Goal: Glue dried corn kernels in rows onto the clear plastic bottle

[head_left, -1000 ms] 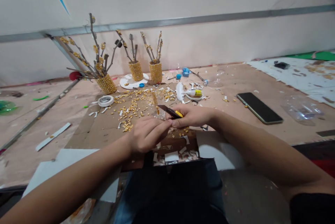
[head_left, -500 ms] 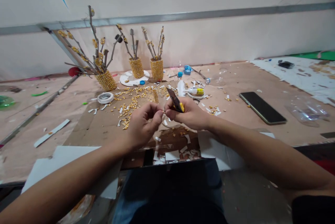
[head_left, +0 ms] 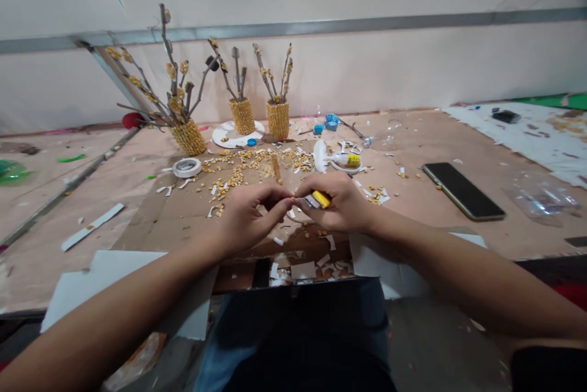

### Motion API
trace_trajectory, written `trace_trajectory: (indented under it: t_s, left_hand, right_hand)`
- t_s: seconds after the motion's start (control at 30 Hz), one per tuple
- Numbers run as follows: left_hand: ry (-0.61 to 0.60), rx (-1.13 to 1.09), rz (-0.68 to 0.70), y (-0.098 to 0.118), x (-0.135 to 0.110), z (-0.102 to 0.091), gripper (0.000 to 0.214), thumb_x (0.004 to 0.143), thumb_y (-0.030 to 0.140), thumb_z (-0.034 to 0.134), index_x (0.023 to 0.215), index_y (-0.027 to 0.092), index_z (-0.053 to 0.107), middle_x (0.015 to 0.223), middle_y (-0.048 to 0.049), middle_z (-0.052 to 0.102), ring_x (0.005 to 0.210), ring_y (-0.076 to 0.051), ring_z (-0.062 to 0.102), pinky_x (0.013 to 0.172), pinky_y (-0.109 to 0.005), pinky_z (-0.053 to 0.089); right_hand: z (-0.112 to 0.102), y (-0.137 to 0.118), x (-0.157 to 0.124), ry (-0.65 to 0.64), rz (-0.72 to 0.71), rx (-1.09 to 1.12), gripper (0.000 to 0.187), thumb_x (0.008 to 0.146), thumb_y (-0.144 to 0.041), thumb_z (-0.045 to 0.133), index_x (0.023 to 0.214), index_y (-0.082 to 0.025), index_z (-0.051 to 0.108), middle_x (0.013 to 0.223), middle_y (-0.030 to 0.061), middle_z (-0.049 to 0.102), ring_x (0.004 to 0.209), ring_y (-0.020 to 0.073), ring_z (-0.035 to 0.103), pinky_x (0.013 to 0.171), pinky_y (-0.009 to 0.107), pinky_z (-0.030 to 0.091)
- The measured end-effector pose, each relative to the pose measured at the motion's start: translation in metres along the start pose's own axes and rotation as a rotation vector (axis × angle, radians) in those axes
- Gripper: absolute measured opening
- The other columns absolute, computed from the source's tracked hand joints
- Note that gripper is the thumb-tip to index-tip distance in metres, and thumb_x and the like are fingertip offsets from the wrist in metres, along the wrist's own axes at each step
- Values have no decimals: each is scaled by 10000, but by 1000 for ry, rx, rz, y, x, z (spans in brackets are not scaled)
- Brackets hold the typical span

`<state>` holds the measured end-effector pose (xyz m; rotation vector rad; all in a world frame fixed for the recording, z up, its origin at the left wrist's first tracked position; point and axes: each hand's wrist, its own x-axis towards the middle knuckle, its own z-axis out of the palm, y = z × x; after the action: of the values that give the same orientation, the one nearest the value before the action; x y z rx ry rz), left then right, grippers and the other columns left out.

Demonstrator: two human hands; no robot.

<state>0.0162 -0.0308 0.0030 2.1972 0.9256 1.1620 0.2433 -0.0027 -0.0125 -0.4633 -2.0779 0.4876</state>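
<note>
My right hand (head_left: 342, 202) is closed around a utility knife (head_left: 321, 199) with a yellow end, its grey part pointing toward my left fingertips. My left hand (head_left: 257, 214) is closed in a pinch, thumb against forefinger, and meets the right fingertips. Something tiny and orange-yellow shows between them, too small to make out. Beyond my hands lie loose corn kernels (head_left: 236, 175) scattered on brown cardboard. A glue bottle (head_left: 349, 160) with a yellow label lies on its side by white paper scraps.
Three kernel-covered pots (head_left: 277, 121) holding twigs stand at the back. Left of the kernels is a tape roll (head_left: 187, 167). On the right are a phone (head_left: 463, 191) and a clear plastic piece (head_left: 543, 199). White card (head_left: 123, 269) overhangs the table's front edge.
The knife in my right hand has turned from pointing up and away to lying lower, toward my left fingertips. My left hand keeps its pinch. The view has shifted slightly.
</note>
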Motion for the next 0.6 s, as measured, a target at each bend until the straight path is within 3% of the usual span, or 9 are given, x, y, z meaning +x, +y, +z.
trace_trajectory:
  t_s: [0.07, 0.17, 0.23, 0.3, 0.37, 0.6]
  left_hand:
    - [-7, -152, -121, 2, 1, 0, 115, 969, 268, 748, 909, 171, 760, 700, -15, 748, 541, -106, 670, 509, -203, 510]
    - [11, -468, -313, 6, 4, 1, 226, 959, 367, 788, 872, 170, 721, 660, 9, 710, 467, -86, 617, 454, -190, 484]
    - [31, -636, -366, 7, 5, 2, 307, 915, 435, 846, 861, 167, 707, 678, 6, 722, 453, -75, 599, 439, -185, 471]
    - [51, -739, -381, 8, 5, 4, 352, 882, 468, 883, 865, 164, 705, 682, 7, 727, 458, -68, 593, 445, -178, 465]
    - [56, -786, -385, 8, 3, 6, 360, 874, 471, 895, 872, 165, 706, 673, 11, 724, 462, -61, 587, 456, -172, 462]
    - [9, -834, -383, 9, 0, 9, 374, 866, 483, 898, 853, 171, 692, 626, 10, 697, 425, -78, 558, 427, -202, 465]
  right_hand:
    - [-1, -1, 1, -6, -11, -13, 46, 915, -167, 730, 901, -180, 688, 752, -9, 708, 629, 100, 603, 603, 223, 434]
    - [-4, -3, 2, -1, -29, -86, 298, 964, -439, 747, 839, -194, 630, 686, -27, 631, 589, 102, 522, 570, 244, 375]
    - [-4, -4, 2, 7, -35, -152, 529, 997, -695, 624, 805, -203, 598, 656, -28, 575, 576, 112, 476, 561, 266, 335]
    - [-4, -5, 2, 17, -27, -217, 676, 1020, -823, 432, 776, -208, 571, 650, -17, 543, 579, 124, 458, 565, 285, 303]
    - [-3, -6, 1, 11, -9, -276, 719, 1031, -843, 342, 757, -212, 551, 659, -6, 532, 586, 133, 457, 572, 299, 276]
    - [-3, -7, 1, -70, 75, -330, 681, 1040, -809, 377, 767, -215, 567, 689, 13, 548, 610, 148, 449, 594, 316, 247]
